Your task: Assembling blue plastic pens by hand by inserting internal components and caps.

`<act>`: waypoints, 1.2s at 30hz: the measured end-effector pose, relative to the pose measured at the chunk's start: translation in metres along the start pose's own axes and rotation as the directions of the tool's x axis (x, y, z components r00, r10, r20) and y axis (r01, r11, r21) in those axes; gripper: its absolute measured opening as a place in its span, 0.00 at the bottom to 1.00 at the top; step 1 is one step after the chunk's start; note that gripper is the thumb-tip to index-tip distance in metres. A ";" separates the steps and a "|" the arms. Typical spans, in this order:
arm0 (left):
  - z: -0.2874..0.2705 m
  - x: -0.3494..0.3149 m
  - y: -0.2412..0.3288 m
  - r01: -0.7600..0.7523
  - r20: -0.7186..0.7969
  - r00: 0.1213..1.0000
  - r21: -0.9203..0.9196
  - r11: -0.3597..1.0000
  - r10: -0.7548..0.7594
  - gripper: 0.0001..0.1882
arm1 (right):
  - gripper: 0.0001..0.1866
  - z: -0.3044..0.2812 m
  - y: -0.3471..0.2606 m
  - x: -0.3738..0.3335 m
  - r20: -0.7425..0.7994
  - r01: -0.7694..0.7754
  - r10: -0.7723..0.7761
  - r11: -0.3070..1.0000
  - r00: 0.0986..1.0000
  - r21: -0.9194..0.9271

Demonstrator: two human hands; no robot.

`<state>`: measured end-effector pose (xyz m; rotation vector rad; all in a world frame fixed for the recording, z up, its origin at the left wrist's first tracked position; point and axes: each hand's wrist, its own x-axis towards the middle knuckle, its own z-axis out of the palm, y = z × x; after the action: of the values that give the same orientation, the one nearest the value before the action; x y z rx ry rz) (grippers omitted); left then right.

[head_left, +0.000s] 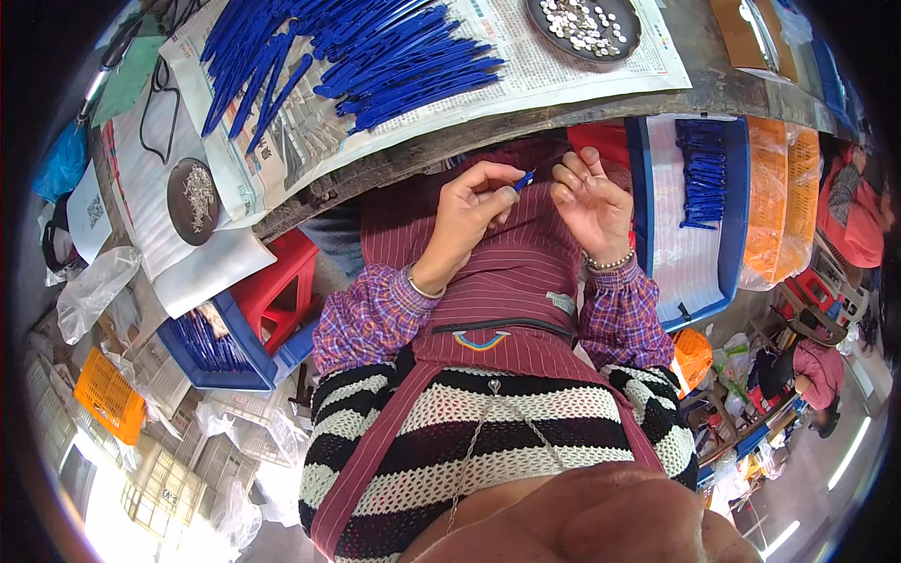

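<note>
My left hand (477, 211) is closed in a pinch on a slim blue plastic piece (525, 181), its end showing past thumb and forefinger. Just to the right, my right hand (595, 199) is raised with its fingers curled in. Anything it may hold is too small to make out, and the two hands are apart. Beyond them a pile of long blue plastic pieces (404, 70) lies on newspaper (563, 89) on the bench. Small round silver discs fill a dark dish (631, 49) at the far right, and tiny metal parts lie in another dark dish (176, 211) at the left.
The worktable's front edge (450, 155) runs just beyond my hands. A blue tray (735, 202) with a row of blue pieces stands at my right, beside orange baskets (784, 197). To the left are a red stool (282, 291) and a blue crate (253, 375). People sit at the far right.
</note>
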<state>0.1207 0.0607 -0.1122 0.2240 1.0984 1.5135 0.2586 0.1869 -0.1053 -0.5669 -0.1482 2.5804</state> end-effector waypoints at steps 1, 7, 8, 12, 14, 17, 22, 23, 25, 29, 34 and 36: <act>0.000 0.000 0.000 0.002 -0.001 1.000 0.002 1.000 -0.002 0.10 | 0.14 0.000 0.000 0.000 0.001 -0.002 0.002 1.000 1.000 -0.001; 0.000 0.000 -0.001 0.011 0.002 1.000 -0.012 1.000 -0.011 0.09 | 0.13 -0.005 0.000 0.000 -0.003 0.006 -0.006 0.998 1.000 -0.056; 0.000 0.000 -0.001 0.011 0.002 1.000 -0.009 1.000 -0.011 0.09 | 0.13 -0.006 0.000 0.000 0.000 0.009 -0.009 0.997 1.000 -0.073; -0.001 0.001 -0.002 0.014 0.003 1.000 -0.005 1.000 -0.014 0.09 | 0.12 -0.006 0.002 0.000 -0.006 0.010 -0.012 0.977 1.000 -0.211; -0.001 0.000 -0.002 0.019 0.004 1.000 -0.015 1.000 -0.019 0.10 | 0.11 -0.003 0.002 -0.001 -0.026 0.011 -0.020 0.953 0.999 -0.304; 0.000 0.000 0.000 0.032 0.006 0.999 -0.030 0.999 -0.032 0.10 | 0.10 -0.004 0.006 -0.004 -0.037 0.049 -0.083 0.830 0.996 -0.556; 0.001 -0.002 0.001 0.012 0.031 0.999 -0.084 0.996 -0.009 0.10 | 0.15 0.007 0.013 -0.007 0.139 0.117 -0.288 -0.091 0.948 -0.989; 0.001 -0.002 0.002 0.000 0.039 0.999 -0.090 0.996 0.004 0.10 | 0.17 0.007 0.015 -0.007 0.231 0.157 -0.299 -0.254 0.926 -0.954; 0.001 -0.002 0.001 -0.016 0.057 0.998 -0.089 0.996 0.021 0.10 | 0.20 0.006 0.016 -0.009 0.326 0.173 -0.278 -0.459 0.903 -0.871; 0.001 -0.002 -0.001 -0.022 0.062 0.998 -0.071 0.997 0.027 0.10 | 0.27 0.009 0.021 -0.009 0.323 0.144 -0.198 -0.604 0.925 -0.784; 0.001 -0.002 -0.001 -0.017 0.068 0.997 -0.067 0.998 0.021 0.10 | 0.29 0.007 0.022 -0.009 0.306 0.152 -0.150 -0.619 0.940 -0.770; 0.002 -0.002 0.000 -0.010 0.059 0.998 -0.066 0.998 0.014 0.10 | 0.29 0.007 0.022 -0.008 0.322 0.166 -0.145 -0.623 0.936 -0.764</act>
<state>0.1224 0.0598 -0.1106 0.2290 1.0005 1.5419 0.2525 0.1639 -0.1003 -0.8646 -2.6634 0.9500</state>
